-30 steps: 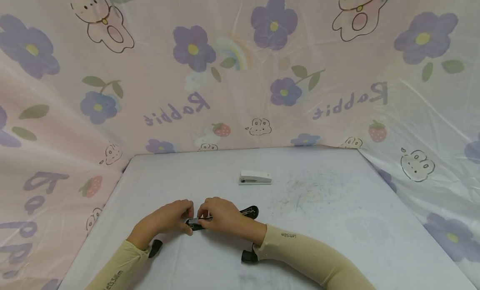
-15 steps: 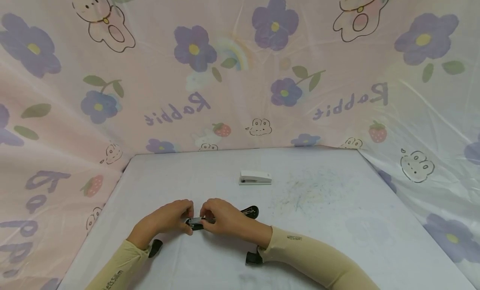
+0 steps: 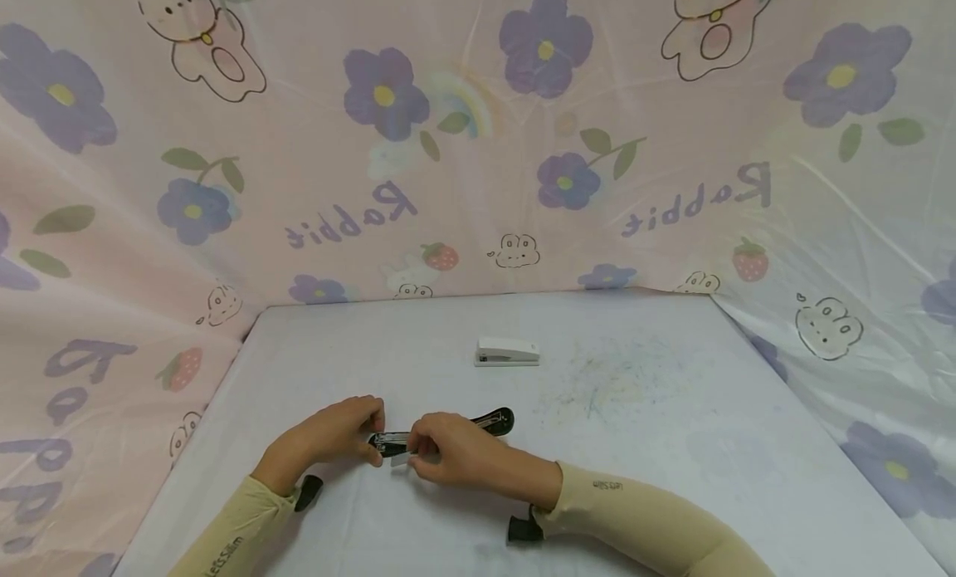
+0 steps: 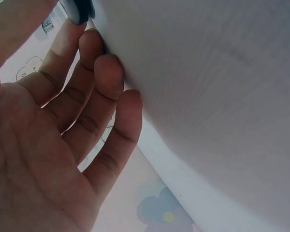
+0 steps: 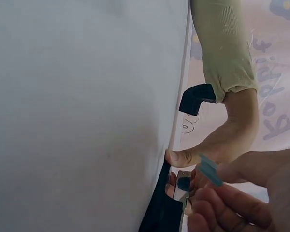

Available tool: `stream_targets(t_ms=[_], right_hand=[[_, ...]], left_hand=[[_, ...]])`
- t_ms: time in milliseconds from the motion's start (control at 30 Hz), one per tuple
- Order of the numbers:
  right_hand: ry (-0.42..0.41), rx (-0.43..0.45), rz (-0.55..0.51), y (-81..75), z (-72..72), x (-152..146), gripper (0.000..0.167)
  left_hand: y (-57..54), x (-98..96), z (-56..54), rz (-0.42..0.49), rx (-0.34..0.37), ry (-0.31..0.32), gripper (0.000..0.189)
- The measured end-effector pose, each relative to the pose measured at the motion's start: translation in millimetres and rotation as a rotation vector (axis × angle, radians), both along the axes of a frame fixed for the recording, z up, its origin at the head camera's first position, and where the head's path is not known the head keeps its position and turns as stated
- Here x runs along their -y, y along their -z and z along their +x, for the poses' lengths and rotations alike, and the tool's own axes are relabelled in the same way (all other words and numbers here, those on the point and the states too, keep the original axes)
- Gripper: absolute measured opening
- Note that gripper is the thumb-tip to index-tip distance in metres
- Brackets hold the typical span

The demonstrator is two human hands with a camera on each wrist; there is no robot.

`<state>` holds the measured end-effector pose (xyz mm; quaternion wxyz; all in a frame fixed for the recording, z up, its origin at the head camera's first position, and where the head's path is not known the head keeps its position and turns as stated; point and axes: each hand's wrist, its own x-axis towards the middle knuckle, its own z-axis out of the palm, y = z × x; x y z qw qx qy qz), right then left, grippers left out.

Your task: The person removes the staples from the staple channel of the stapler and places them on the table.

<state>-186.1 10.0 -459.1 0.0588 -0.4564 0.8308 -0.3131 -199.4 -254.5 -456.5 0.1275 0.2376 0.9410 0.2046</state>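
A black stapler [image 3: 387, 444] lies opened out on the white table, its long handle reaching up to the right past my right hand. My left hand [image 3: 339, 432] grips its left end, thumb at the near side and fingers at the far side. In the left wrist view the other fingers of the left hand [image 4: 87, 101] rest bent against the table. My right hand [image 3: 459, 448] pinches a short grey strip of staples [image 5: 210, 170] between thumb and finger. The strip is off the stapler, just on its near side. The right hand hides the stapler's middle.
A white stapler [image 3: 508, 353] stands farther back on the table [image 3: 657, 494]. Grey smudges mark the tabletop to its right. A printed cloth [image 3: 478, 170] hangs behind and along both sides. Dark camera mounts [image 3: 525, 529] sit at the wrists.
My right hand has drawn the staple strip out of the stapler, then moved right and toward me with it. The left hand and the stapler have stayed in place.
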Motion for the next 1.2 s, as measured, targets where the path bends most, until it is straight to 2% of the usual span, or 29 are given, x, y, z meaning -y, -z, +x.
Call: stream_targets(t_ms=[167, 533, 800, 1200], right_hand=[[0.002, 0.022, 0.027, 2.0, 4.2, -3.3, 0.008], [-0.01, -0.014, 0.143, 8.6, 9.8, -0.9, 0.006], [0.021, -0.108, 0.233, 10.7, 14.5, 1.5, 0.006], [0.067, -0.225, 0.338, 1.3, 25.1, -0.1, 0.005]], left_hand=[[0.4, 0.0, -0.9, -0.001, -0.002, 0.009, 0.046], [1.2, 0.2, -0.8, 0.003, 0.001, 0.009, 0.046], [2.4, 1.2, -0.4, -0.008, -0.006, 0.007, 0.046], [0.9, -0.6, -1.0, -0.013, 0.02, -0.001, 0.047]])
